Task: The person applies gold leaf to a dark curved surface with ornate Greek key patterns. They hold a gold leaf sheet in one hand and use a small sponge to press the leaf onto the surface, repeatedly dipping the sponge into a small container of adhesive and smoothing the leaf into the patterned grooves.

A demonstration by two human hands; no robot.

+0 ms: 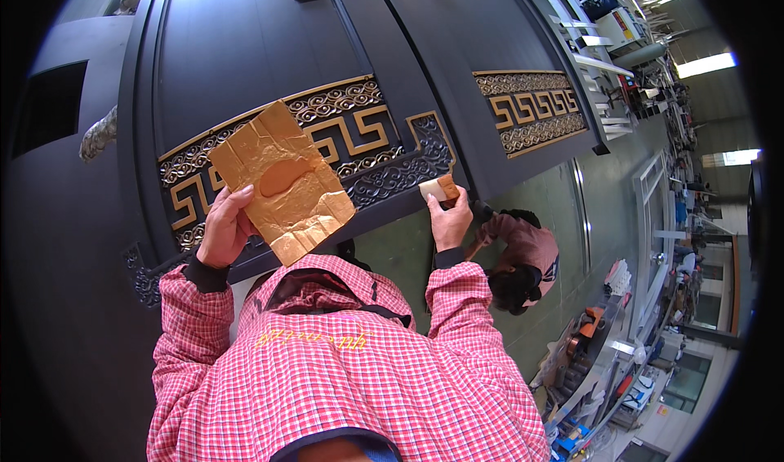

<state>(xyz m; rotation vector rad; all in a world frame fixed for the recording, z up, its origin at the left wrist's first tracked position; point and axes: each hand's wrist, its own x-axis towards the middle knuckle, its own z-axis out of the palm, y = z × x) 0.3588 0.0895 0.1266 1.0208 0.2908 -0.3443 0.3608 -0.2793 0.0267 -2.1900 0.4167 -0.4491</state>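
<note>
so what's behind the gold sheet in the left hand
Behind the gold sheet in the left hand is the patterned gold-and-black band on a dark panel. It shows either side; the stretch directly behind is covered.

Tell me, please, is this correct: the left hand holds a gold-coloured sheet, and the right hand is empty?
The right hand is not empty: the head view shows it holding a small pale-and-gold block. The left hand does hold the gold-coloured sheet.

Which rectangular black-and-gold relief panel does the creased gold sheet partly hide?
The left panel, behind the gold sheet in the left hand; the right panel shows whole.
</note>
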